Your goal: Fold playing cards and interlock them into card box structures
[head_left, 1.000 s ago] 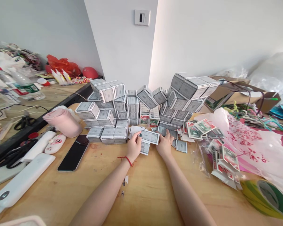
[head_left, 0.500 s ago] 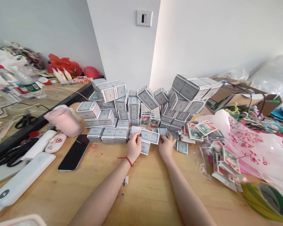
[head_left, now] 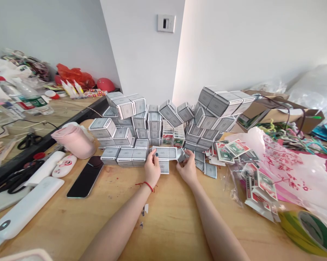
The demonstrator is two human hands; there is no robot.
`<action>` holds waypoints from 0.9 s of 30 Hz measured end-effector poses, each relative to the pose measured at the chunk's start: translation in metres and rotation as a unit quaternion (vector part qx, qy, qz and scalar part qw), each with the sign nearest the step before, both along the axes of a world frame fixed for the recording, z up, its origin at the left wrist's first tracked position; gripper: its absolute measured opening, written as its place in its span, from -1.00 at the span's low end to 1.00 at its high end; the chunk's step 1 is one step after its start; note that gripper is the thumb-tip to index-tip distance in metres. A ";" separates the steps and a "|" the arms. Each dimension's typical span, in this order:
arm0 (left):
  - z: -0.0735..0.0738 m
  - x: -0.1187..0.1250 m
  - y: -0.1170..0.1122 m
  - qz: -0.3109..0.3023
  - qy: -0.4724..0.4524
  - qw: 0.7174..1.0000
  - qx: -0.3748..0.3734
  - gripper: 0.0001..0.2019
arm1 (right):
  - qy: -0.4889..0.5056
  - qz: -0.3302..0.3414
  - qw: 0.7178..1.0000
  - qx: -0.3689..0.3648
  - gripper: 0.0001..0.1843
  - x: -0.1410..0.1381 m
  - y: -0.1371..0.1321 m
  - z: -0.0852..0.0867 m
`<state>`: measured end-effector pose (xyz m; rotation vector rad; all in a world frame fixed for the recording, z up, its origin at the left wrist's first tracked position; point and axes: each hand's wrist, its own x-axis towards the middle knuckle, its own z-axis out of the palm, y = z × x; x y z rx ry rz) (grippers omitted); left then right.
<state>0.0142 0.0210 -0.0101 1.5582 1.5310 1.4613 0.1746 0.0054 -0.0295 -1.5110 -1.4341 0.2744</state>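
Note:
My left hand point(head_left: 152, 169), with a red string round its wrist, pinches a joined piece of grey-backed playing cards point(head_left: 167, 153). One flap of that piece hangs down below my fingers. In my right hand point(head_left: 187, 168) is a single bent playing card point(head_left: 182, 154), held against the right end of the joined piece. Several loose bent cards point(head_left: 210, 169) lie on the table just right of that hand. Behind both hands stand stacked blocks of folded cards point(head_left: 132, 154), with a higher stack point(head_left: 218, 103) at the right.
A black phone point(head_left: 85, 177), a pink roll point(head_left: 74, 140) and a white device point(head_left: 27, 206) lie at the left. Opened card boxes point(head_left: 261, 185), a pink-printed plastic bag point(head_left: 285, 159) and yellow tape point(head_left: 302, 232) are at the right. The wooden table point(head_left: 169, 217) spreads in front.
My right hand has picked up a bent card and brought it to the joined piece's right end. My left hand has shifted slightly left, levelling the piece.

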 end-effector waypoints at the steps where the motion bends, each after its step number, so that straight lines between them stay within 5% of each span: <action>1: 0.000 0.000 0.000 0.000 0.004 1.000 0.003 -0.69 | 0.001 0.011 1.000 -0.008 -0.24 -0.001 -0.001 0.002; 20: 0.000 0.000 -0.001 0.027 0.058 0.997 0.034 -0.69 | -0.076 0.078 0.990 -0.087 -0.25 -0.006 -0.007 0.009; 27: 0.001 -0.001 -0.002 0.033 0.052 0.997 0.045 -0.70 | -0.098 0.068 0.992 -0.044 -0.40 -0.007 -0.005 0.011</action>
